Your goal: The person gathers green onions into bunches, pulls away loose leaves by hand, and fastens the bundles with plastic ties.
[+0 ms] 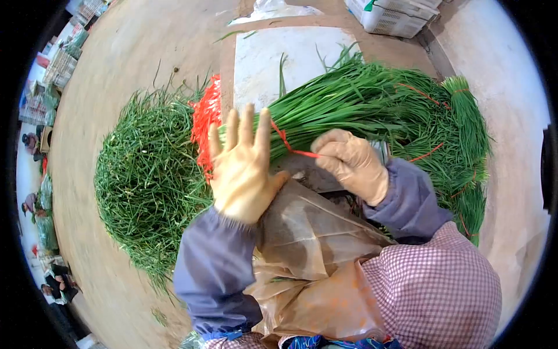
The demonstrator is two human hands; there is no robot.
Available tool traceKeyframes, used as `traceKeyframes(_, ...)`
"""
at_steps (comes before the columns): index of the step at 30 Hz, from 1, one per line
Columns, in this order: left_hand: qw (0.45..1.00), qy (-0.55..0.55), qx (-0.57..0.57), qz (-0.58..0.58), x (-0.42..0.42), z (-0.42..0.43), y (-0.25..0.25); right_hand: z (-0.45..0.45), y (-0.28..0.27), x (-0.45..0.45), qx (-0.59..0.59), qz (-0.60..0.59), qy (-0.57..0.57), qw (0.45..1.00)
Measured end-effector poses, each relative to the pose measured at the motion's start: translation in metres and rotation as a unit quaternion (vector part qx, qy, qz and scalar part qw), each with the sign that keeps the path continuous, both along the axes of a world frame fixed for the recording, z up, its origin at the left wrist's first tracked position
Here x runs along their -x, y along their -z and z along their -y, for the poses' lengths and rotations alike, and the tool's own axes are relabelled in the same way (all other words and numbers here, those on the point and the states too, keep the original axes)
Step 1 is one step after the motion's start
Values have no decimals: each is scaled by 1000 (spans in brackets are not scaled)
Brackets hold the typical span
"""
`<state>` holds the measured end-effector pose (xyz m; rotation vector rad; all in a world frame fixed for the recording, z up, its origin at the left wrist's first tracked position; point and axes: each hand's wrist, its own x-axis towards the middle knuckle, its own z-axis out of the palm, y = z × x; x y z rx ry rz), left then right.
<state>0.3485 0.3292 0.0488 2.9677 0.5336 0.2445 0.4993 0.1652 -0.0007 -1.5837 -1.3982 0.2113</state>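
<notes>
A bunch of long green garlic chives [331,96] lies across a white board [264,64]. A red tie [284,138] passes over the bunch close to its cut ends. My right hand [351,166], in a pale glove, is closed in a pinch on the loose end of this tie, just below the bunch. My left hand [244,163], also gloved and a little blurred, is open with fingers spread at the bunch's cut ends. It partly hides those ends. Beyond its fingertips hangs a thick cluster of red ties [207,119].
A large heap of loose green leaves [151,180] lies on the floor [116,64] to the left. Tied chive bunches [468,119] are stacked at right. White plastic crates [392,17] stand at the back. A brown plastic apron [308,227] covers my lap. Several people are far left.
</notes>
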Motion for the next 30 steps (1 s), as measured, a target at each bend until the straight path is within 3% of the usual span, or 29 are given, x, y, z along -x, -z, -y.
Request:
traceKeyframes(2,998,22,-24,-47,-26,-7,24,-27,-3,10,-127,4,-8,992)
traceKeyframes(3,997,23,-49,-49,-35,-9,38,-37,-12,19,-124,-137,-12,983)
traceKeyframes(5,996,-2,-83,-44,-47,-11,44,-55,-18,30,-140,-389,-61,909)
traceKeyframes(6,998,-13,-43,-52,-48,-12,44,-58,-27,35,-75,-486,-39,870)
traceKeyframes(8,996,-45,41,-66,-48,-20,50,-57,-28,38,-36,-576,-28,816)
traceKeyframes(9,999,-34,0,-40,-50,-37,85,-48,-18,37,5,-467,-51,883)
traceKeyframes(10,996,-45,10,-73,-53,-35,78,-32,1,38,46,-351,-70,933)
traceKeyframes(11,992,-56,25,-108,-56,-27,63,-15,26,48,74,-471,-71,876)
traceKeyframes(12,987,-69,39,-139,-59,-21,51,6,54,46,99,-489,-63,864)
traceKeyframes(14,989,-41,18,-143,-59,-11,45,17,53,31,160,-313,-122,928)
traceKeyframes(17,992,6,-51,-118,-49,-11,45,19,10,2,58,-128,-206,969)
traceKeyframes(19,991,21,-36,-129,-49,-13,46,26,-22,-21,-23,-88,-50,995)
traceKeyframes(22,988,23,-43,-145,-50,-12,47,16,-42,-67,-115,4,162,980)
traceKeyframes(27,986,19,-49,-160,-52,-8,41,-8,-20,-101,114,263,143,947)
traceKeyframes(30,986,21,-56,-158,-52,-11,44,-15,-10,-106,129,259,123,949)
